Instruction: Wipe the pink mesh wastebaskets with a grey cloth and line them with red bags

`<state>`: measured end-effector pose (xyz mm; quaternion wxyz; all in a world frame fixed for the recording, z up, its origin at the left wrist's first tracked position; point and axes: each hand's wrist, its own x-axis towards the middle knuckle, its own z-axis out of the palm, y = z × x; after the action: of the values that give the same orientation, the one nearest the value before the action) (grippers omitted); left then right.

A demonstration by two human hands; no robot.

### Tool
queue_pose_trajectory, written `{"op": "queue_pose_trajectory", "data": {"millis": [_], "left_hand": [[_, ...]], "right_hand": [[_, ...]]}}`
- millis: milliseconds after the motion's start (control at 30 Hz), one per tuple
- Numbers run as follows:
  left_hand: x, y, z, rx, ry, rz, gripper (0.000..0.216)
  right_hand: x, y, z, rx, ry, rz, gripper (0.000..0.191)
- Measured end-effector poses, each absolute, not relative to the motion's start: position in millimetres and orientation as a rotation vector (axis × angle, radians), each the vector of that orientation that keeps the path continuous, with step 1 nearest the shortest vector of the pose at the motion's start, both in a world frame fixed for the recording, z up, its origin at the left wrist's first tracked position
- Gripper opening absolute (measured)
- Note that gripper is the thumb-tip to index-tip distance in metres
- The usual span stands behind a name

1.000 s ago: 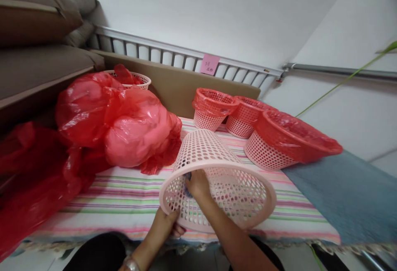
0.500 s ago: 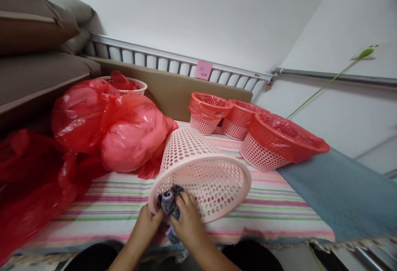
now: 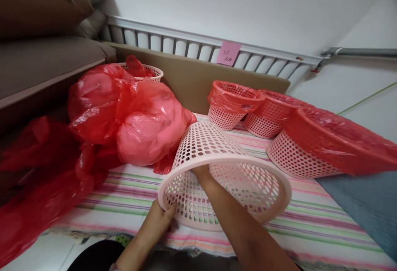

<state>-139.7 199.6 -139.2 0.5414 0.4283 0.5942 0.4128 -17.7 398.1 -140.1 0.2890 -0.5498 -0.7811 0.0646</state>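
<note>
A pale pink perforated plastic basket (image 3: pixel 201 141) lies on its side on the striped cloth (image 3: pixel 130 186), its mouth facing me. At the lower left of its rim, my left hand (image 3: pixel 163 215) is closed, thumb inside and fingers outside. My right hand (image 3: pixel 201 172) reaches deep into the basket. Only the wrist and forearm show, since the upper wall covers the fingers; whatever they hold cannot be seen.
Red plastic bags (image 3: pixel 149 122) stuffed full are heaped on the left, beside stacked brown cushions (image 3: pixel 49 66). Several red-lined pink baskets (image 3: pixel 226 116) stand at the right. A pink paper note (image 3: pixel 228 53) hangs on the white radiator (image 3: pixel 167 41).
My right hand has gone from the basket's mouth deep inside, and the dark grey-purple cloth is out of sight. My left hand now grips the rim. The view has shifted.
</note>
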Motion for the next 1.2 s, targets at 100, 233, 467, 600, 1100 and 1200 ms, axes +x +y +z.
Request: {"op": "queue_pose_trajectory", "data": {"millis": [100,233,467,600,1100,1200], "left_hand": [[-141.5,200.7,-142.9,0.991,1.399,0.988,0.042],[-141.2,200.4,-149.3,0.979,1.367,1.003,0.042],[-138.5,197.6,-148.2,0.949,1.382,1.078,0.038],[-136.6,196.6,-140.0,0.982,1.349,1.088,0.035],[-142.5,209.5,-136.3,1.198,1.399,1.301,0.046],[-144.3,211.3,-137.9,1.195,1.430,1.247,0.049]], "right_hand": [[-15.9,399.3,-137.4,-1.468,-2.126,0.173,0.042],[-8.8,385.3,-129.7,-1.463,-2.185,0.145,0.042],[7.2,287.6,-129.7,-1.521,-2.327,0.104,0.031],[25.3,223.3,-127.9,-1.422,-2.457,0.183,0.027],[21.1,281.2,-123.1,-1.470,-2.403,0.084,0.043],[16.7,324.3,-122.7,-1.432,-2.336,0.058,0.047]]}}
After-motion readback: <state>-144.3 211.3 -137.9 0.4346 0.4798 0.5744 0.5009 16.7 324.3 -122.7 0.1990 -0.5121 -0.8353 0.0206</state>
